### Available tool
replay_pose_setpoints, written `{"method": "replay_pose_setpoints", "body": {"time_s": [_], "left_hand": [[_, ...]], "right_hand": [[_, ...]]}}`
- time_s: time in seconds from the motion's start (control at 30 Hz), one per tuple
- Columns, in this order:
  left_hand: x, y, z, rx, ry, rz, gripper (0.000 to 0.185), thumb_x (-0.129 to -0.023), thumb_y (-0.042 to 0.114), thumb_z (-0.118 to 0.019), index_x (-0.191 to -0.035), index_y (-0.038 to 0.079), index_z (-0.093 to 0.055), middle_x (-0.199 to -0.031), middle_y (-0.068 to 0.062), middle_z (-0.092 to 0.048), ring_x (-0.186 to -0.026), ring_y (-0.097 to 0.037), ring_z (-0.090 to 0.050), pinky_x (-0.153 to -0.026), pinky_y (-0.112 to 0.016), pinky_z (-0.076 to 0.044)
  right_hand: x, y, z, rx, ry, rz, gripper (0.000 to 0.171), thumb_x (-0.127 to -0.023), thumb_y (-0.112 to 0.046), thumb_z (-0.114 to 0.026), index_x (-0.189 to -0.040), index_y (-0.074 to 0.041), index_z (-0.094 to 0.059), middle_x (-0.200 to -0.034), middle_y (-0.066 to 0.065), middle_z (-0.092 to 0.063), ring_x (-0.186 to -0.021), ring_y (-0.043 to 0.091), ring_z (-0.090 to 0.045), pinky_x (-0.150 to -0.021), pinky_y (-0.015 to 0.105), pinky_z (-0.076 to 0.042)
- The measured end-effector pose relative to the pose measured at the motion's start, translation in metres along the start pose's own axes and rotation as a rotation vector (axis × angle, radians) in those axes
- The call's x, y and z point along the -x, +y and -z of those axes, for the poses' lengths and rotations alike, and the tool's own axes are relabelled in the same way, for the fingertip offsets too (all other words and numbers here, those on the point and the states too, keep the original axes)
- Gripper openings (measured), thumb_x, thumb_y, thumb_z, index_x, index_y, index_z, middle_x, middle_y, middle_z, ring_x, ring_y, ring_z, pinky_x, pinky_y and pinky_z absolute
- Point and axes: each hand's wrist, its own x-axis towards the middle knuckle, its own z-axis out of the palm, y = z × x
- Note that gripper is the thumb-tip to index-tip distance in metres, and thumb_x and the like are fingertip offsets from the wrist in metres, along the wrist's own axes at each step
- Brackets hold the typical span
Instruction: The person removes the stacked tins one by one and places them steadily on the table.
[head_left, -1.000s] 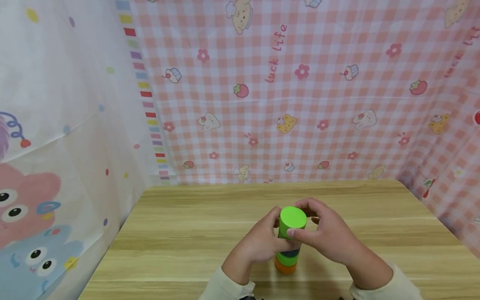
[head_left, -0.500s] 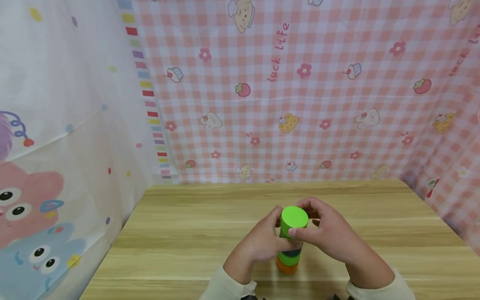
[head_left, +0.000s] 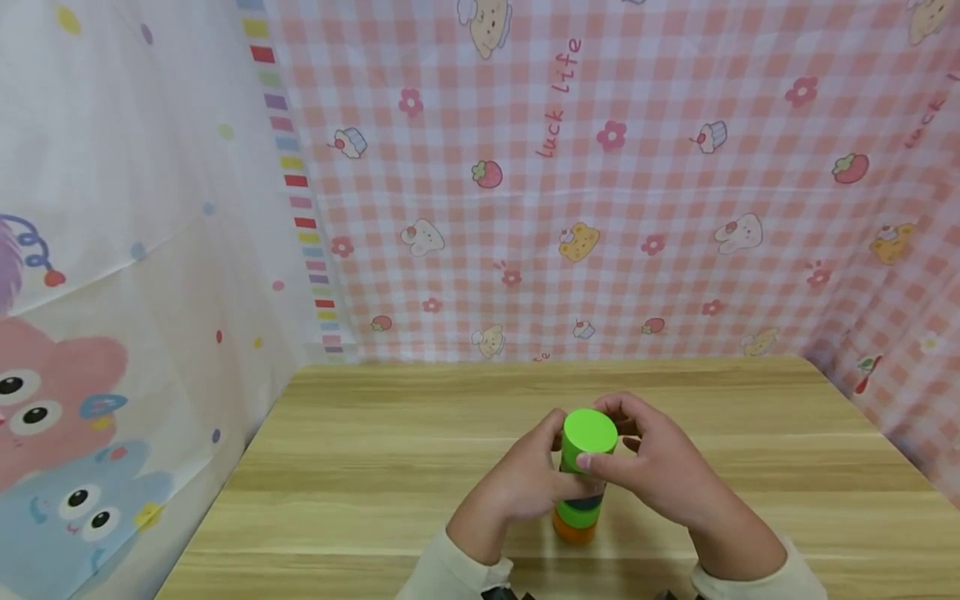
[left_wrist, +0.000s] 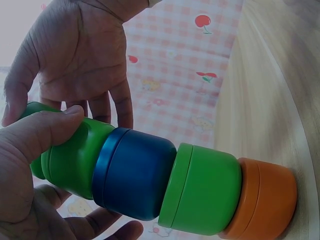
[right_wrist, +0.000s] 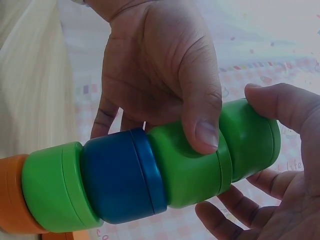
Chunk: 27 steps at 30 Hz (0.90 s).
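A column of several small round jars with lids stands upright in front of the person. At its foot is an orange jar (head_left: 575, 531), then a green jar (left_wrist: 202, 189), a dark blue jar (left_wrist: 140, 172), another green jar (right_wrist: 192, 170) and a green jar (head_left: 590, 431) on top. The left hand (head_left: 525, 479) holds the green jar just above the blue one, its thumb across the near side. Higher up, the right hand (head_left: 656, 454) grips the top jar between thumb and fingers. In the right wrist view the top jar sits slightly off line with the one below.
The column stands on a wood-grain table (head_left: 390, 467), near the person's side. A pink checked cloth (head_left: 450, 200) hangs behind the table's back edge, and a white cartoon-print cloth (head_left: 172, 333) hangs along the left.
The head view has shifted slightly. Both hands keep the same hold, and the column of jars stands as before.
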Motion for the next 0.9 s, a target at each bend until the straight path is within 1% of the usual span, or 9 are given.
{"method": "replay_pose_setpoints", "body": {"time_s": [0.2, 0.33, 0.47, 0.57, 0.73, 0.9], "left_hand": [[0.000, 0.001, 0.000, -0.017, -0.003, 0.008, 0.041, -0.089, 0.025, -0.086, -0.121, 0.023, -0.059, -0.130, 0.002, -0.063, -0.126, -0.026, -0.057, -0.102, -0.059, -0.050], [0.000, 0.002, 0.000, -0.043, 0.000, 0.025, 0.041, -0.089, 0.026, -0.086, -0.118, 0.023, -0.059, -0.133, 0.001, -0.062, -0.130, -0.028, -0.055, -0.103, -0.061, -0.049], [0.000, 0.004, 0.000, -0.047, 0.005, 0.037, 0.041, -0.088, 0.025, -0.086, -0.119, 0.024, -0.059, -0.136, 0.000, -0.062, -0.132, -0.030, -0.055, -0.104, -0.062, -0.049], [0.001, 0.004, 0.000, -0.039, 0.005, 0.042, 0.042, -0.088, 0.024, -0.086, -0.120, 0.024, -0.059, -0.135, -0.001, -0.062, -0.130, -0.030, -0.056, -0.104, -0.061, -0.049], [0.001, 0.004, -0.001, -0.034, 0.008, 0.045, 0.043, -0.088, 0.023, -0.087, -0.120, 0.023, -0.059, -0.132, -0.001, -0.062, -0.129, -0.029, -0.056, -0.103, -0.061, -0.050], [0.000, 0.005, -0.002, -0.041, 0.013, 0.054, 0.042, -0.087, 0.022, -0.087, -0.119, 0.024, -0.059, -0.131, 0.000, -0.063, -0.130, -0.029, -0.055, -0.104, -0.060, -0.049]], "right_hand": [[0.003, 0.000, 0.001, 0.010, 0.016, 0.000, 0.047, -0.089, -0.026, -0.086, -0.126, -0.009, -0.062, -0.121, 0.005, -0.068, -0.119, 0.026, -0.061, -0.102, 0.065, -0.046], [0.005, 0.000, 0.005, 0.007, 0.046, 0.012, 0.048, -0.089, -0.024, -0.085, -0.127, -0.007, -0.062, -0.123, 0.006, -0.068, -0.120, 0.028, -0.062, -0.104, 0.068, -0.045], [0.004, 0.001, 0.010, 0.005, 0.054, 0.037, 0.047, -0.090, -0.022, -0.084, -0.129, -0.005, -0.062, -0.123, 0.007, -0.069, -0.120, 0.028, -0.062, -0.103, 0.069, -0.045], [0.004, 0.002, 0.012, 0.006, 0.051, 0.043, 0.046, -0.091, -0.021, -0.083, -0.129, -0.005, -0.062, -0.123, 0.007, -0.069, -0.119, 0.027, -0.062, -0.103, 0.068, -0.045], [0.003, 0.004, 0.014, 0.015, 0.059, 0.039, 0.047, -0.091, -0.022, -0.083, -0.129, -0.005, -0.062, -0.123, 0.008, -0.069, -0.118, 0.027, -0.062, -0.103, 0.068, -0.046], [0.001, 0.006, 0.018, 0.018, 0.059, 0.012, 0.047, -0.092, -0.024, -0.083, -0.130, -0.005, -0.062, -0.122, 0.009, -0.069, -0.117, 0.029, -0.062, -0.104, 0.067, -0.045]]}}
